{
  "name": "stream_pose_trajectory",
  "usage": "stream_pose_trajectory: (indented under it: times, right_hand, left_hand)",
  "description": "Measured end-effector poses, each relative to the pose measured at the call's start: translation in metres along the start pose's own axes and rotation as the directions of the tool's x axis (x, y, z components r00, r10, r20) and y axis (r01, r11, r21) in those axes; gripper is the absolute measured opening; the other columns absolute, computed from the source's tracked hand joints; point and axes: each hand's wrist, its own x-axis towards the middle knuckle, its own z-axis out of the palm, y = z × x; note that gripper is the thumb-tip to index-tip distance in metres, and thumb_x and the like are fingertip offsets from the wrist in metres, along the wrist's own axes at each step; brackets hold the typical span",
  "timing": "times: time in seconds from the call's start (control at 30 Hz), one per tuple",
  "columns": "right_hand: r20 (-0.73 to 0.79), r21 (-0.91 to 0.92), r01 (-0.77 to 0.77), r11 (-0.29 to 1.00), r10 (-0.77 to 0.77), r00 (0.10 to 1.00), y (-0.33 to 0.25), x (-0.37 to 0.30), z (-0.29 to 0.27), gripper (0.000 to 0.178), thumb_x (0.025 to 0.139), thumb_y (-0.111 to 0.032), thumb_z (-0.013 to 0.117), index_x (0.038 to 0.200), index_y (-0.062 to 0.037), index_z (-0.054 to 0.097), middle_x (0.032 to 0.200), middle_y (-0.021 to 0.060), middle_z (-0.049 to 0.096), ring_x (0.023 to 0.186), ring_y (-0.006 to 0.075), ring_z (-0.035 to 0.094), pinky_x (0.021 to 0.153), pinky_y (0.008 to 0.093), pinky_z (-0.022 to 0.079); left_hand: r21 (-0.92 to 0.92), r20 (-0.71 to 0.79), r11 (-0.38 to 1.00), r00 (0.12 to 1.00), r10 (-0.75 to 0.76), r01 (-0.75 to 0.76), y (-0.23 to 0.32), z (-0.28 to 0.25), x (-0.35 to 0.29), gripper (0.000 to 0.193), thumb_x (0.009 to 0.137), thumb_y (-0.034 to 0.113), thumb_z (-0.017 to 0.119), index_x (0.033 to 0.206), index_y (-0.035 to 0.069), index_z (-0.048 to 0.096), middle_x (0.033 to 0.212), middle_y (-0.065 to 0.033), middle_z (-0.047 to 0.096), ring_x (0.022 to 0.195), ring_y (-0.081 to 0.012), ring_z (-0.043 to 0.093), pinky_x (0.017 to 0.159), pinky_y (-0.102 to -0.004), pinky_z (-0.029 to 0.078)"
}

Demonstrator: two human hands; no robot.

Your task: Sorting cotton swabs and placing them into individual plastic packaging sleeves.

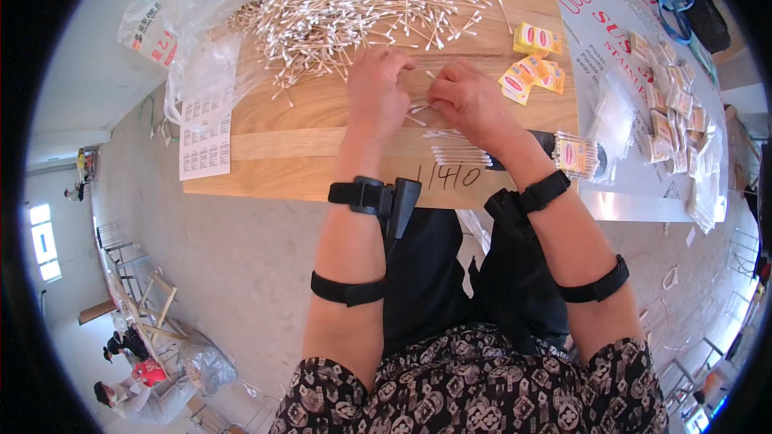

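A large heap of cotton swabs (354, 4) with wooden sticks and white tips covers the far part of the wooden table (281, 145). At its near edge is my left hand (378, 84), fingers bent and drawn together; what lies between them is hidden. To its right, my right hand (468, 100) is closed in a pinch, a white swab tip showing at its fingertips. A few loose swabs (418, 115) lie between the hands. Below my right hand, several swabs form a row (458, 149). A labelled bundle of swabs (574, 154) sits near my right forearm.
Yellow printed cards (535, 38) are stacked and fanned out (527, 76) at the right. Packed swab bundles (674, 108) pile up on a silvery sheet (623, 193) beyond. A clear plastic bag (201, 40) and a printed sheet (205, 141) lie left. Other people (145, 394) are far off lower left.
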Motion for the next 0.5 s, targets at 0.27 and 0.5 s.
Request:
stream_pose_trajectory:
  times: [0.27, 0.5]
  right_hand:
    - [-0.127, -0.001, -0.309, 0.951, 0.307, 0.943, 0.000, -0.006, -0.006, 0.014, 0.072, -0.006, 0.067, 0.085, -0.0043, 0.062, 0.088, 0.0108, 0.059, 0.084, 0.0329, 0.059, 0.073, 0.0408, 0.049]
    - [0.017, -0.038, -0.348, 0.937, 0.349, 0.937, 0.002, -0.007, -0.017, 0.011, 0.072, -0.009, 0.068, 0.079, -0.0038, 0.062, 0.079, 0.0122, 0.056, 0.079, 0.0313, 0.059, 0.069, 0.0392, 0.047]
  left_hand:
    - [0.103, 0.218, 0.985, 0.963, -0.161, 0.142, -0.001, -0.028, -0.031, 0.015, 0.068, -0.002, 0.068, 0.081, 0.005, 0.066, 0.087, -0.0095, 0.060, 0.091, -0.0313, 0.055, 0.082, -0.0399, 0.045]
    - [0.223, 0.046, 0.950, 0.971, -0.235, 0.219, -0.012, -0.024, -0.023, 0.012, 0.074, 0.002, 0.067, 0.085, 0.005, 0.066, 0.088, -0.0112, 0.060, 0.090, -0.0317, 0.055, 0.082, -0.0401, 0.045]
